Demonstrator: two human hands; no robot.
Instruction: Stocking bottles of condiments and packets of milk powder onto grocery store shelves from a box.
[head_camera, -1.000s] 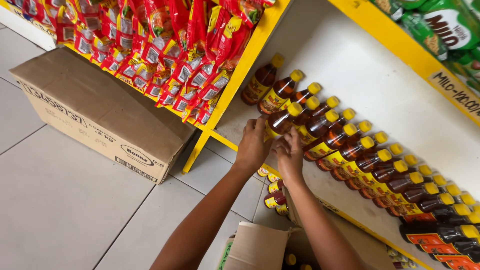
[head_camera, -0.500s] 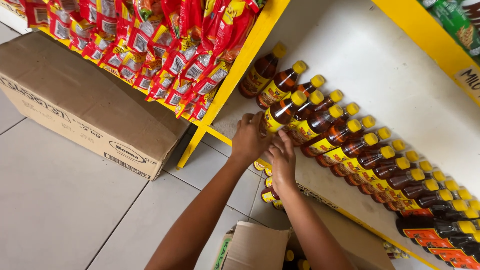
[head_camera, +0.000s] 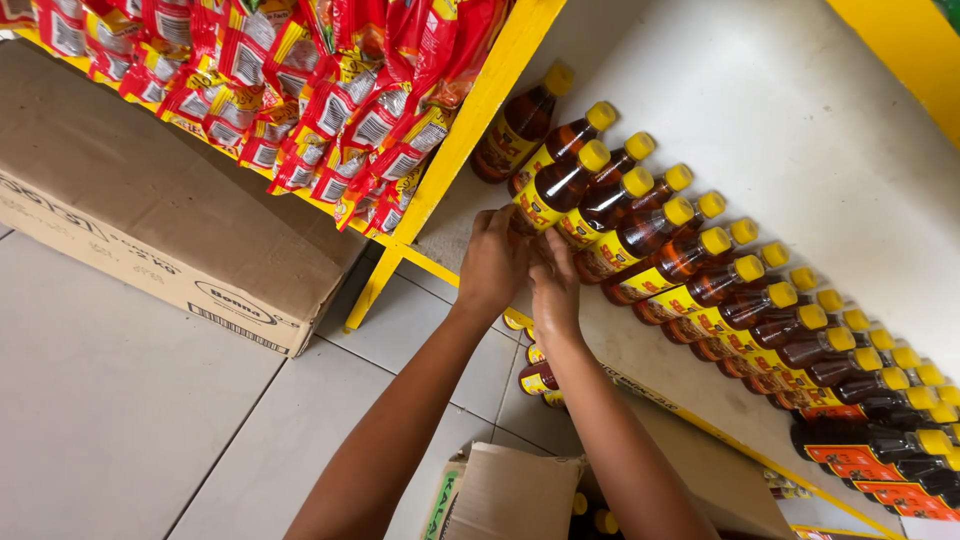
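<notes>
Brown sauce bottles with yellow caps lie in rows on a white shelf (head_camera: 800, 110). My left hand (head_camera: 490, 262) is closed around the bottom of the front bottle (head_camera: 560, 185) near the row's left end. My right hand (head_camera: 553, 288) is pressed beside it, fingers on the bottom of the same bottle and its neighbour (head_camera: 610, 205). Both forearms reach up from the lower edge of the view. The bottle bottoms are hidden behind my fingers.
A closed cardboard box (head_camera: 150, 230) lies on the tiled floor at left. Red sachet packs (head_camera: 300, 90) hang above it beside a yellow shelf post (head_camera: 480, 110). An open carton (head_camera: 510, 495) with bottles stands below my arms. More bottles (head_camera: 538, 378) sit on a lower shelf.
Both hands stay together at the front bottles and have shifted slightly toward the row's left end. The view has moved closer to the shelf.
</notes>
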